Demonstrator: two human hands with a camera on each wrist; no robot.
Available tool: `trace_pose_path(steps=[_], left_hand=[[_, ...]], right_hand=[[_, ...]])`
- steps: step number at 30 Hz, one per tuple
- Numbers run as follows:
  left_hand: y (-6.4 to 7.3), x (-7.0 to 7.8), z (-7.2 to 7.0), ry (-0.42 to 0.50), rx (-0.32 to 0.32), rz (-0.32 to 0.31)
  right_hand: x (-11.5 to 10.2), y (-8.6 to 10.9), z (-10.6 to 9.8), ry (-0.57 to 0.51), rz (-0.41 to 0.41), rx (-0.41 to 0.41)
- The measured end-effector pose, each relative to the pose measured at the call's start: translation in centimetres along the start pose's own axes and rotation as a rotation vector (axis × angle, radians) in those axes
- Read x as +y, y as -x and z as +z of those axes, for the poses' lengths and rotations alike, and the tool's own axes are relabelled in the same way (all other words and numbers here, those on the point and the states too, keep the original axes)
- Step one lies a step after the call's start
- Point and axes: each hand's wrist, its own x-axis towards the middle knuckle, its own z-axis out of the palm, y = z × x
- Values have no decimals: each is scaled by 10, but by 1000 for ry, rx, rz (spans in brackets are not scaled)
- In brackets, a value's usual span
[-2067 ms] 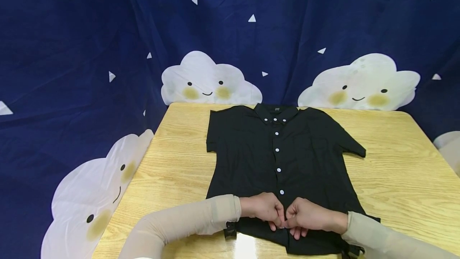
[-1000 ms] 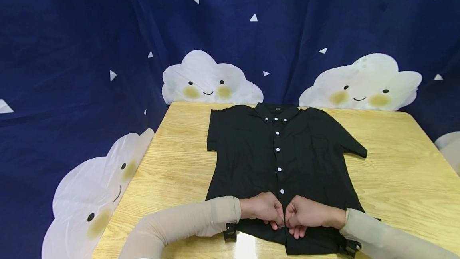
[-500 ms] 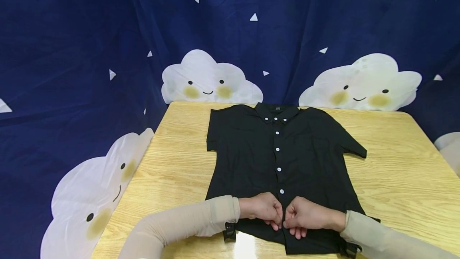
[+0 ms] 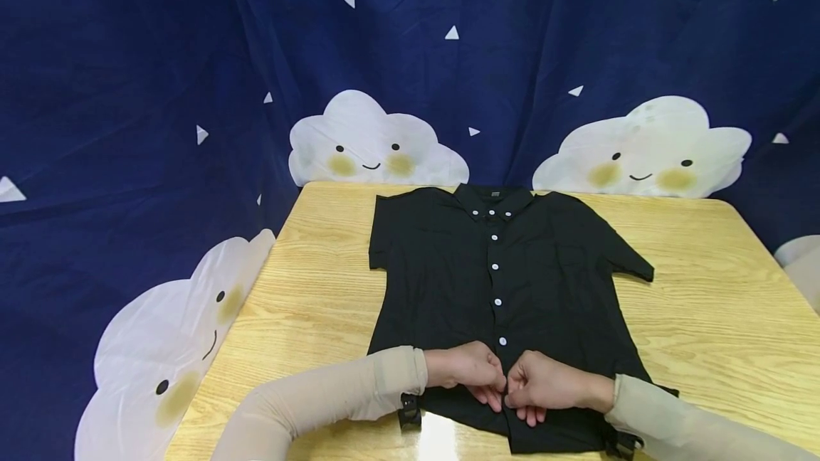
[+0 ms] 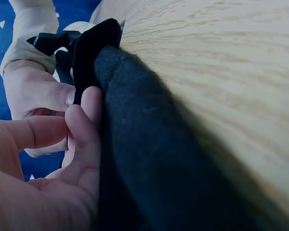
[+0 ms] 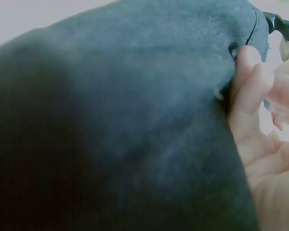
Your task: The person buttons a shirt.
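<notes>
A black short-sleeved button-up shirt [image 4: 435, 276] lies front up, its collar at the table's far edge. White buttons run down its front; the lowest visible button [image 4: 502, 341] sits just above my hands. My left hand [image 4: 472, 367] pinches the front edge near the hem between thumb and finger, as the left wrist view also shows. Facing it, my right hand [image 4: 554, 381] has thumb and forefinger pinched on the same strip. In the right wrist view, the fingertips [image 6: 250, 72] are at the cloth edge, beside a small dark gap. What lies between the fingertips is hidden.
The shirt rests on a pale wooden table [image 4: 711, 283]. A dark blue curtain [image 4: 410, 27] with white clouds hangs behind and to the left. Black straps [image 4: 410, 411] hang below the beige sleeves [image 4: 333, 386] at both wrists.
The fingers of my left hand have shifted, the lower ones now reaching further out along the shirt's front edge. My right hand stays nearly in place, and the shirt lies as before.
</notes>
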Motion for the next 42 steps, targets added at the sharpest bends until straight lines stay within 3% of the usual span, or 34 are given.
trace_pose_path(steps=[5,10,20,26,35,42], left_hand=[[-1,0,0,11,-20,-4],[-2,0,0,-1,1,6],[-4,-1,1,2,35,14],[-3,-1,1,28,25,8],[-3,-2,2,74,4,-6],[-3,-2,4,24,10,16]], right_hand=[[2,0,0,-19,-5,-10],[4,0,0,-56,-16,-1],[2,0,2,13,27,112],[1,0,3,2,8,94],[0,-2,3,76,-25,81],[4,-2,0,6,-46,32]])
